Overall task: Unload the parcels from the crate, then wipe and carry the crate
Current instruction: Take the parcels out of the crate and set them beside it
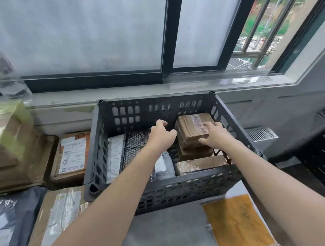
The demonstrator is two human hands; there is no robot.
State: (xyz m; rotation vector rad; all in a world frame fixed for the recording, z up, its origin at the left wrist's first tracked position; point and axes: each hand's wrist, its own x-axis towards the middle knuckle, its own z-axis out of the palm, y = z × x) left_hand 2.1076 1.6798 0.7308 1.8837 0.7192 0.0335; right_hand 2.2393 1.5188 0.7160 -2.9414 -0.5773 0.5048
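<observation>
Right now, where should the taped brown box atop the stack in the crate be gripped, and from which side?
Grip its left and right faces, one hand each, coming down from above. The taped brown box lies topmost on other boxes, close to the crate's right wall, so only its top is open. Left hand and right hand flank it.

Parcels (195, 129) in crate (181, 190); boxes (70, 157) left, cloth (238, 224) in front-right

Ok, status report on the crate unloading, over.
Right hand grips brown parcel; left hand open beside it. Crate holds more parcels. Nothing in the way.
</observation>
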